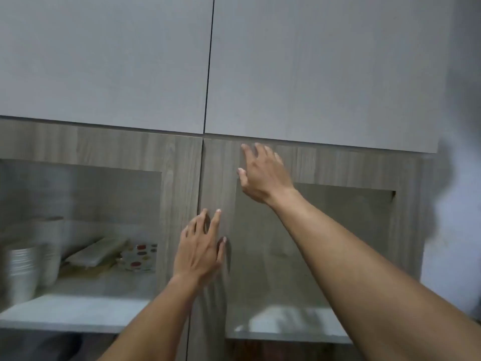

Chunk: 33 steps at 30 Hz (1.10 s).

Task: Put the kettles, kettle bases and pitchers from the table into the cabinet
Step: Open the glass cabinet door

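Hands were empty and spread wide: left hand (201, 246) against the closed cabinet (182, 165), right hand (263, 173) at one o'clock from it. Nothing to stow showed, so progress looked unclear.

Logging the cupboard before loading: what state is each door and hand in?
Upper left door: shut.
Upper right door: shut.
Lower left glass door: looks shut.
Lower right glass door: looks shut.
Left hand: open, empty, at the lower doors' seam.
Right hand: open, empty, at lower right door's frame.
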{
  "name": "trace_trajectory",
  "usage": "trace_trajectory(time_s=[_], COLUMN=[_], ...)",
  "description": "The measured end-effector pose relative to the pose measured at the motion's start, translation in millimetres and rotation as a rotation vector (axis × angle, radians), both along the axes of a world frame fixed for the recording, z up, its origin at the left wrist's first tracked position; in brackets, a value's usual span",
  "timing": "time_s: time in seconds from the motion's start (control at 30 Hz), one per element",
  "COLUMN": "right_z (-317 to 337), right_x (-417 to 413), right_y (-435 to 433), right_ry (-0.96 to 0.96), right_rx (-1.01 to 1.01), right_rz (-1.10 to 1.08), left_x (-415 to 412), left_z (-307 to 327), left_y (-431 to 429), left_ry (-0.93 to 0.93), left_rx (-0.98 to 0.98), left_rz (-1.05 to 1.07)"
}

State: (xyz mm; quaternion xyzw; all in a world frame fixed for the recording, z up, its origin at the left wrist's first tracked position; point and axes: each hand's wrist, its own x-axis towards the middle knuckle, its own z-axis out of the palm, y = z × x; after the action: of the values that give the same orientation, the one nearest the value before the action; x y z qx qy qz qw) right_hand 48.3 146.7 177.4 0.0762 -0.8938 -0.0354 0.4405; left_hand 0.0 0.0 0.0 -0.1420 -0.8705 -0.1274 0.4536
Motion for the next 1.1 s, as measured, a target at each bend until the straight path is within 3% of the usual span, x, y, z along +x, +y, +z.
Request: trace_trajectory(time_s=[0.17, 0.3, 0.5, 0.6, 0.73, 0.87, 1.1], right_z=[14.4, 18.9, 23.1, 26.3, 28.7, 30.6, 21.6], right_x=[-23.0, -33.5, -34.8, -26.5, -11.9, 17.0, 87.2], right_y=[-27.6, -36.1, -44.5, -42.3, -39.8, -36.8, -19.8], right_ry=[-0.046, -0.115, -0.059, -0.058, -0.059, -0.079, -0.009], right_rx=[0.040, 0.023, 0.001, 0.015, 0.014, 0.009, 0.045], right_rz=[-0.019, -0.062, -0.104, -0.098, -0.063, -0.005, 0.104], left_x=[-9.5, -6.3, -2.8, 4.0, 21.0, 46.2, 126.5], left_z=[-5.6, -2.6, -14.2, -16.3, -11.7, -13.2, -16.8], left_y=[3.5, 12.2, 8.7, 9.4, 7.5, -3.0, -13.0], left_ry=[0.061, 0.002, -0.028, -0.033, -0.237, -0.367, -0.235], left_rx=[0.021, 0.094, 0.228, 0.404, 0.694, 0.698, 0.614], left_rz=[0.007, 0.002, -0.055, -0.108, -0.179, -0.191, -0.199])
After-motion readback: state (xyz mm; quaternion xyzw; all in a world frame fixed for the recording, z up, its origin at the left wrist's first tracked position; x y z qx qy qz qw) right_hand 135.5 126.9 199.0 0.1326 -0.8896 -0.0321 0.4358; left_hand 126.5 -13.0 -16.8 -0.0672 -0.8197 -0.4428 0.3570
